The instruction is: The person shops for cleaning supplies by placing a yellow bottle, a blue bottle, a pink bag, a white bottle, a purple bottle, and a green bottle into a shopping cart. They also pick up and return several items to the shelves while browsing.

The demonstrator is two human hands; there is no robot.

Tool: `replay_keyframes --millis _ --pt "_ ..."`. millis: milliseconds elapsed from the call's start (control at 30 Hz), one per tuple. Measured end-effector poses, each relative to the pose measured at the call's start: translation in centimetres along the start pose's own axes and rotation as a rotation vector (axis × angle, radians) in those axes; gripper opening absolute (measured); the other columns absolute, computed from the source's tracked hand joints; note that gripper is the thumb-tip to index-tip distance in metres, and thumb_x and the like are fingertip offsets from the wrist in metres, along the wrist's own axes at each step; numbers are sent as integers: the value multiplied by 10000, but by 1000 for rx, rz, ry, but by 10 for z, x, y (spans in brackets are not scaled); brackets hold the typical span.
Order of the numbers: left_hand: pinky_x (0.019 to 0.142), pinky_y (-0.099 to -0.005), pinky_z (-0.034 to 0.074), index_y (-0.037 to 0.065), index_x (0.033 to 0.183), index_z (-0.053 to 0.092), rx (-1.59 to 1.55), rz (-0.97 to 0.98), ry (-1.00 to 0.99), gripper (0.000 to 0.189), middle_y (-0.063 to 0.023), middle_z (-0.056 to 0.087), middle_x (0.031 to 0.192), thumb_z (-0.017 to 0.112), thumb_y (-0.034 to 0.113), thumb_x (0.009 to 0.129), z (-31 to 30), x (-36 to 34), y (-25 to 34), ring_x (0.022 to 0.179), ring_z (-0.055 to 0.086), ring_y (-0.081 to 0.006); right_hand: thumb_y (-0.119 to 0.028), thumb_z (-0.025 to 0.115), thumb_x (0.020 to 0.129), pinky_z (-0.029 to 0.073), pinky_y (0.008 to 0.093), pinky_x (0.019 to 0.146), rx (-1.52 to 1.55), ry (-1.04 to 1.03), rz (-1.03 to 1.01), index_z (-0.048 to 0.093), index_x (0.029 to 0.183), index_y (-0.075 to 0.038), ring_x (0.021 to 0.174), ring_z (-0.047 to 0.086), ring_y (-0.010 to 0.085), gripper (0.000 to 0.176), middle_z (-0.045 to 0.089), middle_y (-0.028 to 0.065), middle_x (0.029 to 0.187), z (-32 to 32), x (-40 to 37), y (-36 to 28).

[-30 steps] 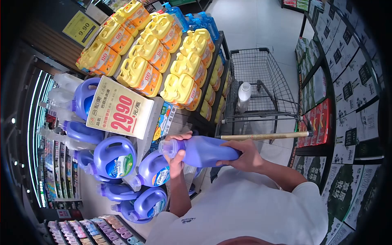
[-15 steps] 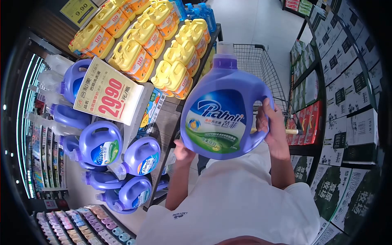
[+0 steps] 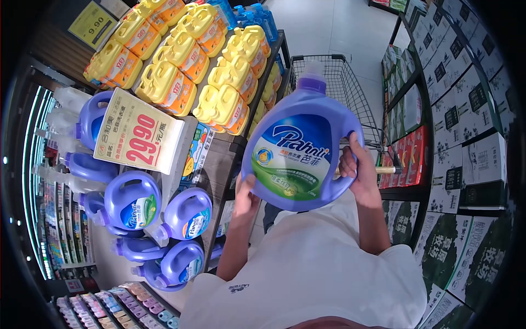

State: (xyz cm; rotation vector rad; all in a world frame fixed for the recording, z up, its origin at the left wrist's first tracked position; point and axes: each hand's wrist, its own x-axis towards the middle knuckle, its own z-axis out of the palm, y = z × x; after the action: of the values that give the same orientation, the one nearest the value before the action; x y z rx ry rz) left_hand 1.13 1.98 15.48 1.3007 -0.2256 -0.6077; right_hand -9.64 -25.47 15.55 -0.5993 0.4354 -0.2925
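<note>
A large purple laundry detergent bottle [image 3: 290, 159] with a blue and green label hangs in front of my chest, label facing me and its capped neck pointing away. My right hand [image 3: 357, 167] is closed around its handle, fingers through the handle opening. At the lower left edge of the bottle, my left hand [image 3: 247, 193] grips it with the thumb on the front; its other fingers are largely hidden behind the bottle. Similar purple bottles [image 3: 131, 200] stand to the left, beside a price sign [image 3: 139, 131] reading 29.90.
A wire shopping cart [image 3: 350, 88] stands just beyond the bottle. Rows of yellow jugs [image 3: 175, 88] fill the display at the upper left. Stacked white and green cartons [image 3: 449, 131] line the right side, with red boxes [image 3: 408, 156] on the shelf by the cart.
The bottle's neck has swung slightly right and away. My left hand has moved up a little, its thumb now over the bottle's front edge. The surroundings have shifted slightly left in view.
</note>
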Motion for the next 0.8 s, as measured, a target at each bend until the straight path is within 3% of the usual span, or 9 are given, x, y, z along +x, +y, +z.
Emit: replay_keyframes --millis 67,100,167,233,267,333,467,600,800 --pt "946 -374 515 21 1406 487 -567 -95 146 713 -135 605 1312 638 541 943 27 16 5 1138 616 -200 -384 736 939 393 249 403 -120 -75 -203 661 986 -49 386 428 72 346 466 -55 516 9 -17 3" --pt "946 -374 515 21 1406 487 -564 -97 151 713 -135 605 1312 638 541 943 31 29 1 1138 616 -200 -384 736 939 393 249 403 -117 -74 -198 661 986 -49 386 428 72 346 466 -55 516 18 -30 6" --pt "1123 -495 414 61 1496 409 -630 -90 83 720 -172 556 1420 459 592 1012 26 57 -19 1309 540 -308 -307 826 853 423 274 444 -691 -146 -589 687 1171 -11 443 513 94 456 532 -20 542 41 -54 18" --pt "1134 -500 390 113 1510 395 -237 306 -188 642 -159 464 1508 470 537 1033 39 49 -42 1394 445 -336 -179 871 729 438 280 475 -851 -340 -953 630 1345 -21 483 562 117 681 570 -1 571 47 -58 35" --pt "1087 -478 433 93 1455 467 -710 185 -120 577 -148 547 1434 488 491 1039 43 51 -44 1279 559 -331 -179 871 729 438 280 475 -838 -332 -959 630 1345 -21 483 562 117 681 570 -1 571 47 -57 35" --pt "1080 -476 437 90 1446 475 -636 176 -107 570 -150 555 1421 488 489 1039 33 58 -44 1269 565 -327 -122 815 676 425 272 472 -1087 -661 -1080 622 1375 -48 468 547 135 729 577 -1 585 46 -61 32" --pt "1054 -465 454 82 1409 507 -430 180 -36 544 -155 584 1367 489 482 1040 19 74 -58 1230 588 -312 -171 748 649 411 265 471 -1218 -839 -1104 593 1416 -72 464 522 119 789 537 -37 571 49 -69 42" --pt "1027 -455 470 73 1371 540 -241 181 35 522 -160 614 1314 489 475 1041 -3 93 -83 1192 611 -296 -153 740 643 420 269 481 -1288 -899 -1090 592 1418 -73 468 518 125 793 527 -29 573 49 -69 43" --pt "986 -440 496 61 1316 589 10 182 83 497 -168 659 1234 490 465 1043 -14 127 -125 1134 646 -273 -103 760 633 492 316 536 -1292 -668 -883 590 1407 -43 546 603 216 795 611 17 689 48 -66 40"
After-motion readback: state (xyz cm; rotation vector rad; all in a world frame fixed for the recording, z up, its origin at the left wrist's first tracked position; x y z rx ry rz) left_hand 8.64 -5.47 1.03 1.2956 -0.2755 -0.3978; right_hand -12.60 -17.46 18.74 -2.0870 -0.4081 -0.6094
